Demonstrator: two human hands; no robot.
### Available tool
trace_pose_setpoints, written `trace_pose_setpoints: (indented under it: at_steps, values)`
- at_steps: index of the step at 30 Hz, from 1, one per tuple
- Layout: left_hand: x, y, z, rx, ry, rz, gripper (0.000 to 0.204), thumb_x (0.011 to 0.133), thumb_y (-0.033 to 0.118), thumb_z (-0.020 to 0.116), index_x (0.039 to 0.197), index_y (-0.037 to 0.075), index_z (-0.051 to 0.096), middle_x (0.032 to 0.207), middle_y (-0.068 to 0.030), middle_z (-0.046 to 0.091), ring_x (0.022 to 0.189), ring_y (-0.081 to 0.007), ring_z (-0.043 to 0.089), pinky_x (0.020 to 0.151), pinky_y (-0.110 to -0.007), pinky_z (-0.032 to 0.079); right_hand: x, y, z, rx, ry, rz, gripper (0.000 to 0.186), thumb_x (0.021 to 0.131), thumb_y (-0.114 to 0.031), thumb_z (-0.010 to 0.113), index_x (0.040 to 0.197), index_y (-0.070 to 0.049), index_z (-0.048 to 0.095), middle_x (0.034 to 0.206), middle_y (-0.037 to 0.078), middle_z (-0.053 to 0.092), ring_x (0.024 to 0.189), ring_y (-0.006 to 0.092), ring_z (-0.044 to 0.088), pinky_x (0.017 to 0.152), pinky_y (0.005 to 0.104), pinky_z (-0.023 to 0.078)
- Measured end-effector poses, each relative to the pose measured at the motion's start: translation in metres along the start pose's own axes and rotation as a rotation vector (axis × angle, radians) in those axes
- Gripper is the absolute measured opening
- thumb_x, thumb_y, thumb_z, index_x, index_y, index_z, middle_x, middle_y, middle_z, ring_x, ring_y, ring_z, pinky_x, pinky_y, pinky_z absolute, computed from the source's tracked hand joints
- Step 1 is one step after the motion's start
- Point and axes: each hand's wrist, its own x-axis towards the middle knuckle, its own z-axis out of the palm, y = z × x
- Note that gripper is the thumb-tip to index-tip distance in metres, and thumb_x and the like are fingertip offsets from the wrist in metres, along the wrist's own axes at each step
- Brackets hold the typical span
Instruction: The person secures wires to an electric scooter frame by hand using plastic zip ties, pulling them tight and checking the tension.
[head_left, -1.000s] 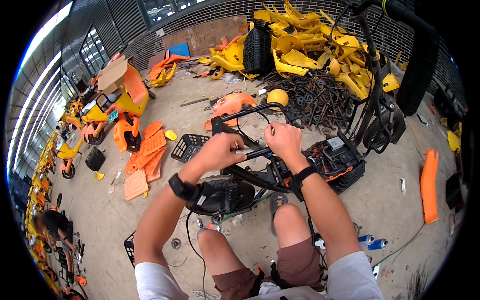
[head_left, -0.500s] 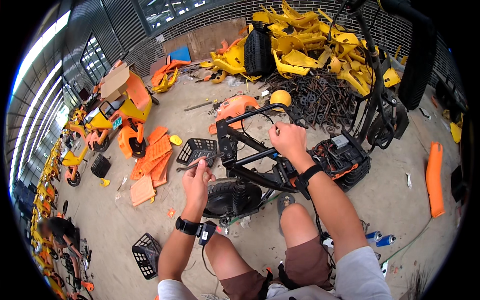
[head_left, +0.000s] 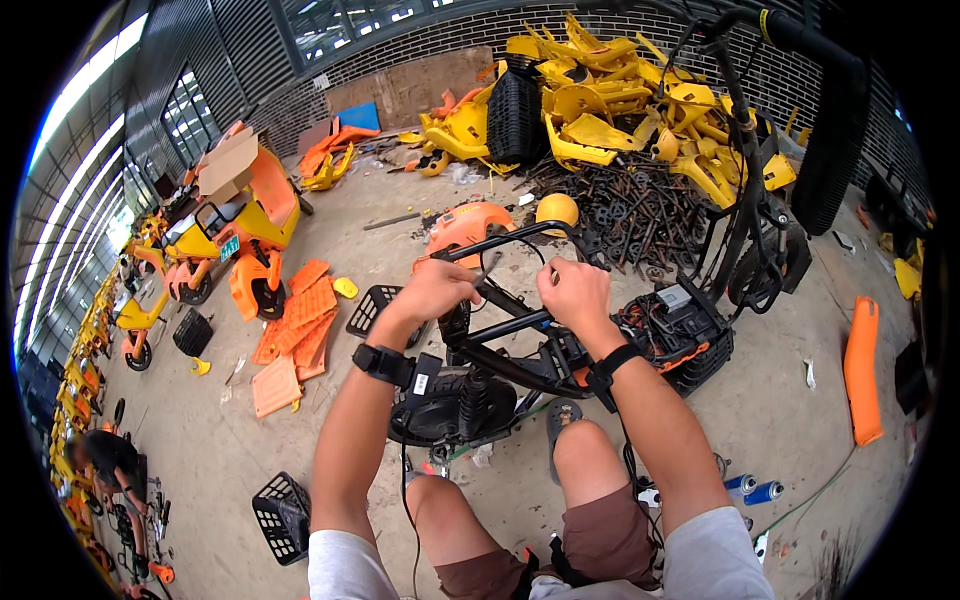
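A stripped scooter frame [head_left: 510,325] of black tubes stands in front of me, its rear wheel [head_left: 440,408] between my legs and its front end at the right. Over the rear of the frame, my left hand [head_left: 438,290] is closed on a slim metal wrench [head_left: 487,266]; only a short end shows past the fingers. My right hand [head_left: 577,292] hovers over or rests against the upper frame tube, fingers curled in. Whatever it may hold is hidden. Beside it, an open compartment [head_left: 668,315] shows wires and a grey box.
Yellow panels [head_left: 600,100] and rusty metal parts [head_left: 630,205] are heaped at the back. Orange panels [head_left: 300,325] and black baskets [head_left: 283,515] lie at left; blue cans [head_left: 763,492] and an orange strip [head_left: 862,370] at right. Another person [head_left: 110,460] bends at far left.
My left hand has moved right and forward over the frame with the wrench, close to my right hand. The right hand stays nearly in place, fingers curled.
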Motion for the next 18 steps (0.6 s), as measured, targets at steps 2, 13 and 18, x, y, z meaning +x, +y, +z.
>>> trace_pose_setpoints:
  at_steps: [2,13,18]
  values:
    - [-0.001,0.014,0.014,0.296,-0.005,0.114,0.029,0.078,0.009,0.059,0.101,-0.004,0.070,0.070,-0.0037,0.064,0.069,-0.0128,0.061,0.065,-0.030,0.049,0.001,0.006,0.002,-0.010,0.018,-0.006,0.028,0.084,-0.024,0.058,0.070,-0.004,0.070,0.064,0.018,0.065,0.058,0.0361,0.065,0.059,0.0442,0.053]
    - [-0.095,-0.041,0.063,0.200,0.643,0.681,0.015,0.087,-0.002,0.068,0.102,0.002,0.071,0.102,-0.0086,0.052,0.079,-0.0155,0.056,0.062,-0.026,0.047,0.001,0.008,0.004,-0.009,0.028,-0.019,0.027,0.083,-0.023,0.058,0.069,-0.003,0.069,0.062,0.018,0.064,0.057,0.0358,0.064,0.056,0.0442,0.052]
    - [-0.097,-0.071,0.067,-0.683,0.762,0.195,0.021,0.100,0.017,0.056,0.111,0.000,0.062,0.075,-0.0008,0.051,0.058,-0.0087,0.049,0.049,-0.025,0.043,0.000,0.007,0.004,0.010,0.035,0.002,0.026,0.083,-0.024,0.059,0.068,-0.005,0.068,0.062,0.017,0.064,0.057,0.0363,0.063,0.055,0.0445,0.051]
